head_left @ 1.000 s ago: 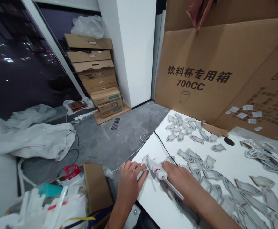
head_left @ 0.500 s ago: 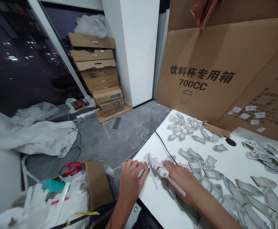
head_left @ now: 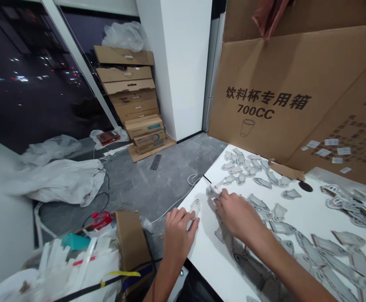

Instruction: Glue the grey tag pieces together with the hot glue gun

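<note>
My left hand (head_left: 180, 228), at the near left edge of the white table (head_left: 209, 251), pinches a small grey fish-shaped piece (head_left: 195, 206) between thumb and fingers. To its right, my right hand (head_left: 234, 212) is closed around a white glue gun (head_left: 213, 191); the fingers hide much of its body. A black cord (head_left: 207, 179) shows just behind the gun. Under and beside my right forearm lie more flat grey fish-shaped pieces (head_left: 282, 227), partly covered by the arm.
Several fish pieces (head_left: 262, 182) lie toward the table's back, with a pile of pieces (head_left: 352, 209) at right. A big cardboard box (head_left: 264, 67) stands behind. Left of the table is an open carton (head_left: 131, 239) of scraps; stacked boxes (head_left: 143, 130) stand farther back.
My right hand has carried the glue gun away from the fish piece, backward and to the right, and turned it. My left hand still holds the piece at the edge.
</note>
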Demonstrator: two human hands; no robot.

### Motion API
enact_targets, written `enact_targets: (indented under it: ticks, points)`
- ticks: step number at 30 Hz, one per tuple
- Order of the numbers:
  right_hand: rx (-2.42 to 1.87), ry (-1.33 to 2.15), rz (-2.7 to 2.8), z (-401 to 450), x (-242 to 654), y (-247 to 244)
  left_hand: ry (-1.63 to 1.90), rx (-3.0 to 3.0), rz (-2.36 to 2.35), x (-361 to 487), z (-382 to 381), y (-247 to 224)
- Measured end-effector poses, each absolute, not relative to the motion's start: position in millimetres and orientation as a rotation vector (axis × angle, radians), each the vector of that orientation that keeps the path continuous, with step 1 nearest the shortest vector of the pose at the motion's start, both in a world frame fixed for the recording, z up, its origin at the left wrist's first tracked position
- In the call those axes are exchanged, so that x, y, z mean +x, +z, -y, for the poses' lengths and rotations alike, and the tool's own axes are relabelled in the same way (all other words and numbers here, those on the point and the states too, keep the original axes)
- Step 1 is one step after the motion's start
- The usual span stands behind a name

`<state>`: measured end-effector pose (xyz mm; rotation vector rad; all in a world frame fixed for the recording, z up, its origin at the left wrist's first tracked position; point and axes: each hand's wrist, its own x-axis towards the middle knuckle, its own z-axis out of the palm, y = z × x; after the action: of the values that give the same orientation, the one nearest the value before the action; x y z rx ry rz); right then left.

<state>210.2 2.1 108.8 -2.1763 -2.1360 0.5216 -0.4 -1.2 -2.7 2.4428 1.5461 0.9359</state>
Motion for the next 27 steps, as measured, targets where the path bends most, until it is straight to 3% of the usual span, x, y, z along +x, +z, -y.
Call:
enact_targets:
  ticks: [6, 10, 17, 23, 27]
  points:
    - [-1.829, 0.394, 1.419, 10, 229, 116, 1.013, 2.295, -1.542, 5, 6, -7]
    - [-1.825, 0.482, 1.265, 25, 243, 104, 0.971, 2.216, -1.356, 3, 6, 8]
    - [-1.733, 0.472, 1.473, 34, 256, 78, 0.834, 2.425, -1.064, -5, -19, 15]
    - [-1.523, 0.66, 1.914, 41, 265, 71, 0.832, 2.454, -1.378, -5, -18, 5]
    - [-1.601, 0.717, 2.191, 43, 264, 71, 0.862, 2.45, -1.324, -4, -11, 5]
